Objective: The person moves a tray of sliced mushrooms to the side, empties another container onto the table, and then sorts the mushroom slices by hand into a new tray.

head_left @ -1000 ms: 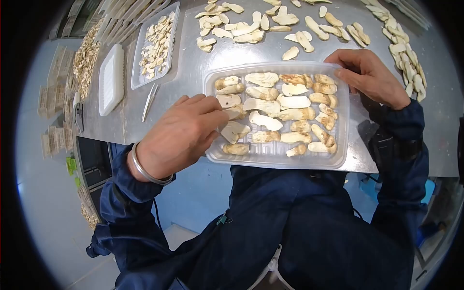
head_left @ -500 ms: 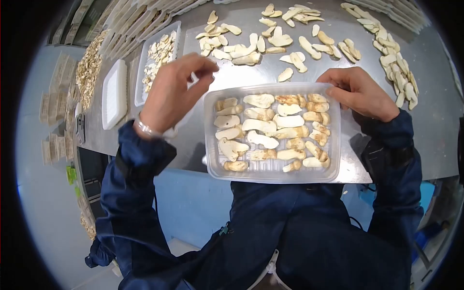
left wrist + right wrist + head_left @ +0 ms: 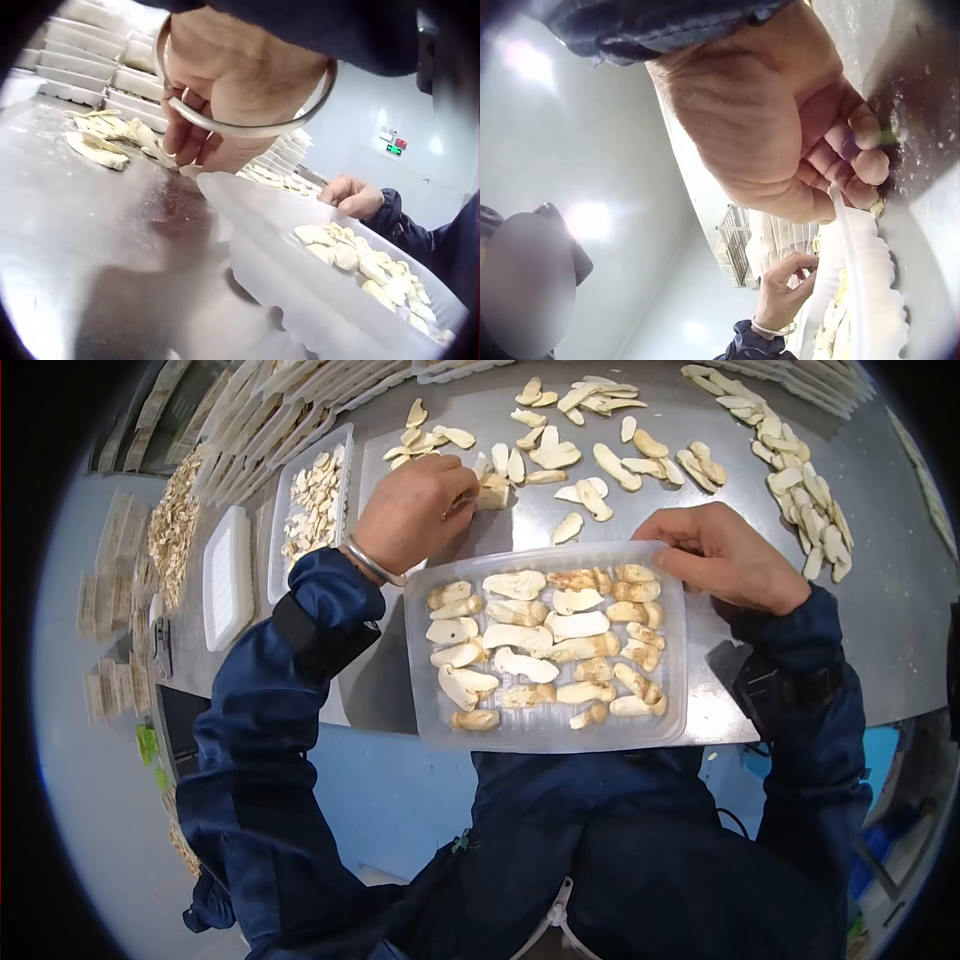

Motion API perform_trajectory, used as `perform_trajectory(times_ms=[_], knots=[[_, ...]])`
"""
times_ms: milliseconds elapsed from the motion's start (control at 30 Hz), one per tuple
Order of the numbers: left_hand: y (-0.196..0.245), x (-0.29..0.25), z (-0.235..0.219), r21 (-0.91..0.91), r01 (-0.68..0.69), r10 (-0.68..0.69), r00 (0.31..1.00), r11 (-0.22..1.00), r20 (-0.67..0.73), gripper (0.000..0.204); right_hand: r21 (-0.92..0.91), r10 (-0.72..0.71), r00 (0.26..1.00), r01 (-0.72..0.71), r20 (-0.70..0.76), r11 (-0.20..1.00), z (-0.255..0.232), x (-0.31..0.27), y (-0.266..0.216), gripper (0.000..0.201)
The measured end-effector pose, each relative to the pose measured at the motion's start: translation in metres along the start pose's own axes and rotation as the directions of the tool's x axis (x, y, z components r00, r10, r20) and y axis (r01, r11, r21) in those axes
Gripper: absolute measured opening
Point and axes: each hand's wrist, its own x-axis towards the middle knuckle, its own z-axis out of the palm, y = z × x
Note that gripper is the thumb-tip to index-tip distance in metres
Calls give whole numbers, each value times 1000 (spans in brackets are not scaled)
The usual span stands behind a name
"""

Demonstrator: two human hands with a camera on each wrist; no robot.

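My right hand (image 3: 730,560) grips the far right corner of a clear plastic tray (image 3: 415,700), thumb on the rim and fingers behind it. Rows of mushroom slices (image 3: 522,665), white with brown edges, lie in this tray. Beyond its far left corner my left hand (image 3: 420,505), with a silver bangle at the wrist, reaches down to the loose slices on the metal table. In the left wrist view its curled fingers pinch a pale mushroom slice (image 3: 190,172), largely hidden by the fingertips. More loose slices (image 3: 97,148) lie beside them.
Loose slices (image 3: 555,452) are scattered across the metal table (image 3: 380,695), with a long heap (image 3: 805,490) at the right. On the left stand a tray of small pieces (image 3: 345,490), an upturned white tray (image 3: 228,580) and stacked trays (image 3: 270,420).
My left hand has left the tray's left side and moved up and forward to the loose slices. My right hand keeps its grip on the tray, which sits lower in view.
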Motion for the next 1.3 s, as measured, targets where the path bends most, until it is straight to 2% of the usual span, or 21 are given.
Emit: perform_trajectory(times_ms=[133, 233, 300, 333, 400, 433, 467, 500, 567, 633, 767, 867, 967, 1067, 1133, 1167, 1233, 1300], knots=[[-6, -3, 4, -98, 69, -69, 998, 993, 4, 11, 18, -5, 1000, 5, 10, 1000, 2, 0, 4, 25], [-3, -6, -6, -180, 52, -52, 999, 982, 5, 11, 70, -19, 999, 17, 29, 997, 3, 2, 8, 25], [22, -18, -30, -209, 99, -94, 995, 973, 33, 10, 76, -40, 999, 39, 12, 996, 5, 1, 11, 25], [41, -27, -43, -213, 123, -114, 992, 969, 55, 9, 49, -8, 996, 4, 88, 999, 0, 2, 11, 25], [87, -54, -54, -322, 166, -132, 983, 932, 127, 12, 59, -21, 996, 16, 81, 998, 1, 2, 13, 25], [105, -65, -56, -324, 145, -87, 978, 935, 188, 15, 60, -28, 996, 23, 80, 998, 1, 2, 13, 25], [121, -73, -54, -295, 79, -23, 982, 952, 189, 16, 36, 13, 997, -16, 80, 999, 2, 3, 10, 24], [132, -81, -52, -284, 87, -16, 970, 955, 243, 18, 35, -12, 998, 10, 61, 999, 3, 3, 11, 24], [146, -87, -43, -287, 33, 25, 980, 957, 199, 21, 28, -65, 998, 65, 17, 998, 4, 3, 14, 25], [151, -89, -33, -256, 11, 33, 985, 967, 167, 22, 28, -27, 998, 25, 51, 999, 2, 2, 12, 24], [153, -86, -26, -226, -27, 68, 982, 974, 177, 22, 21, -18, 997, 16, 69, 1000, 0, 2, 13, 23], [154, -84, -30, -297, 0, 64, 976, 955, 206, 21, -22, -8, 998, 9, 62, 1000, 0, 1, 12, 23], [145, -84, -39, -408, 98, 20, 961, 908, 276, 20, -6, -49, 999, 49, -1, 999, 3, 1, 15, 26], [136, -77, -46, -387, 119, -33, 975, 915, 221, 19, 35, -75, 997, 74, 6, 997, 2, 2, 16, 26], [126, -66, -49, -339, 121, -62, 982, 933, 180, 18, 47, -41, 999, 41, 3, 998, 2, 0, 9, 27], [115, -59, -47, -323, 103, -74, 992, 941, 101, 15, 51, -25, 1000, 25, -2, 998, 2, -1, 4, 27], [87, -40, -46, -261, 194, -187, 981, 946, 50, 13, 24, -18, 1000, 18, -2, 1000, 0, -2, -1, 28], [63, -20, -45, -309, 235, -237, 971, 922, 31, 13, -21, -48, 999, 49, 5, 999, -1, 0, 2, 29]])
